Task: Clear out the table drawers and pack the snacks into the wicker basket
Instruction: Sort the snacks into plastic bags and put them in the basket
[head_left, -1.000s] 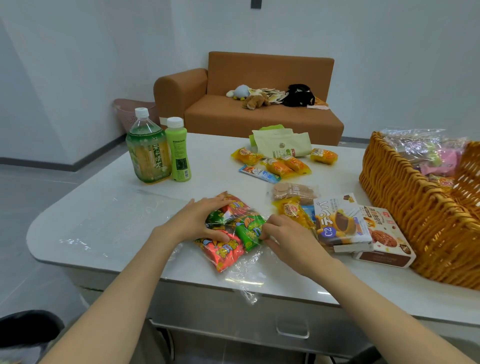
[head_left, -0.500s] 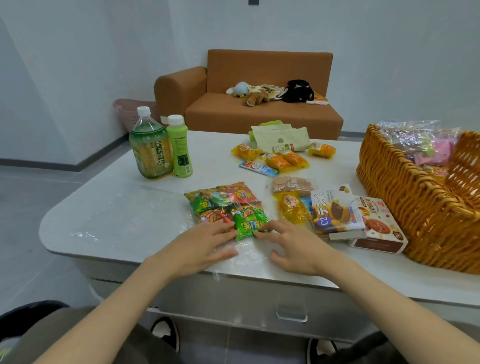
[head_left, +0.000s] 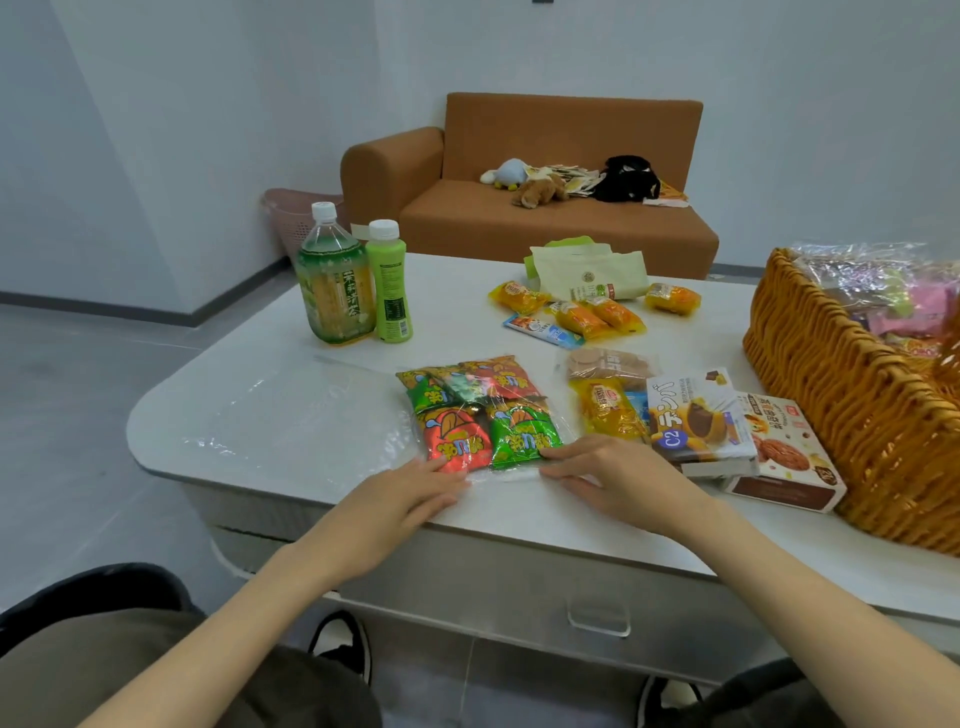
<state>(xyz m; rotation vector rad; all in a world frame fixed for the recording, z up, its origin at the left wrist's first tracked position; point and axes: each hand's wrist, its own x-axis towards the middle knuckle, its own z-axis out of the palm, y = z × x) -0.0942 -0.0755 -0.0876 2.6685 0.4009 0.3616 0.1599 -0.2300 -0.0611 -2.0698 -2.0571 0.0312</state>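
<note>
Head view: both hands lie on the near edge of a clear plastic bag of snack packets (head_left: 480, 415), which rests flat on the white counter (head_left: 249, 400). The left hand (head_left: 410, 499) has its fingers straight and flat on the plastic, just below the red packet. The right hand (head_left: 618, 478) is also spread, its fingers (head_left: 558, 453) extended and touching the bag beside the green packet. The pale strip between the two hands may be the bag's seal, though glare makes that hard to tell.

To the right of the bag, a yellow packet (head_left: 605, 408) and a pack of round biscuits (head_left: 608, 364) lie beside a C2 cake box (head_left: 696, 421), which overlaps a cookie box (head_left: 779, 460). The wicker basket (head_left: 852, 415) stands at the counter's right end with wrapped snacks inside. Farther back lie orange packets (head_left: 589, 314) and two green bottles (head_left: 337, 291). A drawer handle (head_left: 597, 621) shows below the counter edge.
</note>
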